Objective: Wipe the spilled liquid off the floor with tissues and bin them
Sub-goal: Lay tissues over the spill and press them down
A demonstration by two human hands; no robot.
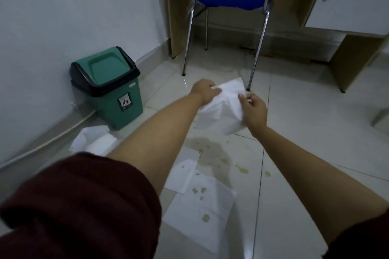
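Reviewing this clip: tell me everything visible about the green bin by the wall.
The bin is a small green plastic one with a black collar around its top and a green swing lid, which looks closed. A small picture label sits on its front face. It stands upright on the tiled floor, close to the white wall, left of the chair's legs. Crumpled tissues lie on the floor at its base; whether they touch it is unclear. Neither hand touches it.

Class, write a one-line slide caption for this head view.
Both hands, left and right, spread a tissue above the floor spill near the green bin.
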